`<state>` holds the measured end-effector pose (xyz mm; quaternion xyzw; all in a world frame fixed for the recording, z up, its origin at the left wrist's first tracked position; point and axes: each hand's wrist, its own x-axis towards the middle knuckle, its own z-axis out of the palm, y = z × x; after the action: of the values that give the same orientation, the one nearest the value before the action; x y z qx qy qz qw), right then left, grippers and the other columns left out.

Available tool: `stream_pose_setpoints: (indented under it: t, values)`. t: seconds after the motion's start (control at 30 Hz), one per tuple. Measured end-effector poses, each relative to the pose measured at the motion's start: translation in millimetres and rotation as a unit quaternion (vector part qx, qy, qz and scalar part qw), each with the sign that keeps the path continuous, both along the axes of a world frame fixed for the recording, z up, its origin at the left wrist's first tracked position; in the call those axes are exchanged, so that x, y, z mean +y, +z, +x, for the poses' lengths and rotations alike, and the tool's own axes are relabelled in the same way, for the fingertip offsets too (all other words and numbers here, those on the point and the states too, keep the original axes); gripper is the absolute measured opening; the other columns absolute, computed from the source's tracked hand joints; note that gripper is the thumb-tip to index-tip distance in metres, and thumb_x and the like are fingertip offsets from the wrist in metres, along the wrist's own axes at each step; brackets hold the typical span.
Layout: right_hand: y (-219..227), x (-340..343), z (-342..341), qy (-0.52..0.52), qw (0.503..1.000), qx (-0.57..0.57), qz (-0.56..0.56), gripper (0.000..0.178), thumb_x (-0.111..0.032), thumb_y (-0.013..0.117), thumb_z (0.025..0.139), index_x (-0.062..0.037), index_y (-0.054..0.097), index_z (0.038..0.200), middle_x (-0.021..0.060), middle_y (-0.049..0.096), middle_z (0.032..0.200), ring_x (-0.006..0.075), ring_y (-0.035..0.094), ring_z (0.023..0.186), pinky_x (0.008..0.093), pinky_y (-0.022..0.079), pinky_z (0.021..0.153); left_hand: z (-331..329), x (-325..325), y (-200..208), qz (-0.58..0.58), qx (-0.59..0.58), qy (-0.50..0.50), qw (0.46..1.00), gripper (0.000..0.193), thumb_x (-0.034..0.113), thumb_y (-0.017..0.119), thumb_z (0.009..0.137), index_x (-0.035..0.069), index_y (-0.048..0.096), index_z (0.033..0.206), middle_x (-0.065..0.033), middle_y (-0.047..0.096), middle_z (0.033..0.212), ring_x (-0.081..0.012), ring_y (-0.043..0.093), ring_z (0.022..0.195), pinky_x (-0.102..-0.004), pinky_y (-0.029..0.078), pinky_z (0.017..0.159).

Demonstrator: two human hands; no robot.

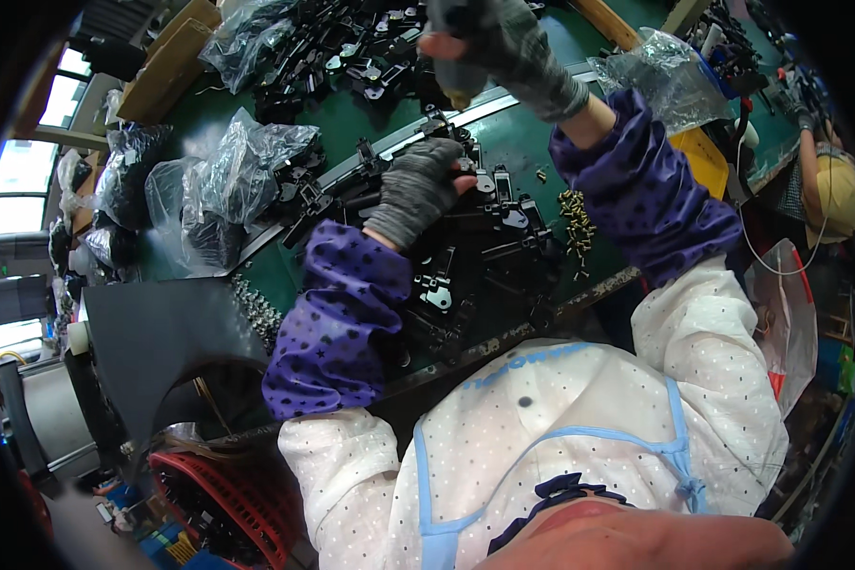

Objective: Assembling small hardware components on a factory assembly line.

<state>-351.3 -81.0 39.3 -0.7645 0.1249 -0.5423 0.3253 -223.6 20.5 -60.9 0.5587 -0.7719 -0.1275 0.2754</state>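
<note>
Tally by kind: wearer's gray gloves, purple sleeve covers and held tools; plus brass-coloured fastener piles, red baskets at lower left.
Gray gloves: 2
Purple sleeve covers: 2
Held tool: 1
Brass-coloured fastener pile: 1
Red basket: 1
Total: 7

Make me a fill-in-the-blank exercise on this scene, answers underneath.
The hand nearer the picture's top edge is the ____ one.
The left hand wears a grey ____.
The small gold-coloured pieces lie on a table coloured ____.
The basket at lower left is coloured ____.

Answers: right; glove; green; red.
</note>
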Motion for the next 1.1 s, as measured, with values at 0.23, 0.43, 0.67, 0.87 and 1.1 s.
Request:
stream_pose_setpoints:
  t: [0.23, 0.43, 0.67, 0.87, 1.1]
  values:
    - [-60.3, -4.5, -16.4, 0.226, 0.922, -0.098, 0.298, 0.035, -0.019, 0.063, 0.074, -0.0038, 0.045, 0.100, 0.0064, 0.054, 0.083, 0.0183, 0.059, 0.072, 0.0333, 0.052, 0.058, -6.3, -2.8, -14.1, -0.009, 0.115, 0.009, 0.993, 0.025, 0.012, 0.069, 0.064, 0.008, 0.055, 0.084, -0.0046, 0.058, 0.069, -0.0199, 0.057, 0.065, -0.0302, 0.045, 0.060]
    - [-76.3, -8.8, -11.2, 0.221, 0.926, -0.115, 0.283, 0.033, -0.014, 0.060, 0.075, -0.0040, 0.044, 0.102, 0.0058, 0.053, 0.087, 0.0166, 0.058, 0.071, 0.0311, 0.052, 0.061, -5.9, 0.3, -8.6, 0.003, 0.094, 0.023, 0.995, 0.019, 0.015, 0.068, 0.066, 0.008, 0.054, 0.078, -0.0067, 0.058, 0.070, -0.0234, 0.058, 0.065, -0.0316, 0.045, 0.057]
    - [-72.3, 7.3, -11.0, 0.226, 0.894, -0.184, 0.340, 0.036, -0.017, 0.069, 0.068, -0.0061, 0.048, 0.096, 0.0029, 0.053, 0.087, 0.0076, 0.054, 0.072, 0.0231, 0.046, 0.062, -6.8, 1.0, -4.9, 0.014, 0.059, 0.017, 0.998, 0.026, 0.013, 0.067, 0.065, 0.009, 0.056, 0.088, -0.0050, 0.059, 0.074, -0.0222, 0.059, 0.067, -0.0312, 0.047, 0.059]
    - [-49.1, 11.0, -5.8, 0.197, 0.930, -0.085, 0.298, 0.036, -0.027, 0.068, 0.068, -0.0058, 0.051, 0.091, 0.0024, 0.054, 0.079, 0.0111, 0.055, 0.073, 0.0234, 0.047, 0.062, -7.1, -1.0, -12.9, -0.020, 0.069, 0.024, 0.997, 0.021, 0.017, 0.069, 0.064, 0.008, 0.054, 0.075, -0.0073, 0.057, 0.067, -0.0249, 0.058, 0.064, -0.0319, 0.045, 0.056]
    - [-53.3, 5.4, 1.7, 0.125, 0.976, -0.014, 0.175, 0.022, -0.025, 0.065, 0.070, -0.0088, 0.056, 0.081, 0.0046, 0.058, 0.078, 0.0142, 0.058, 0.069, 0.0246, 0.046, 0.062, -9.8, 0.0, -8.7, -0.007, 0.049, 0.032, 0.998, 0.024, 0.016, 0.069, 0.063, 0.007, 0.056, 0.081, -0.0070, 0.058, 0.069, -0.0231, 0.059, 0.065, -0.0310, 0.046, 0.058]
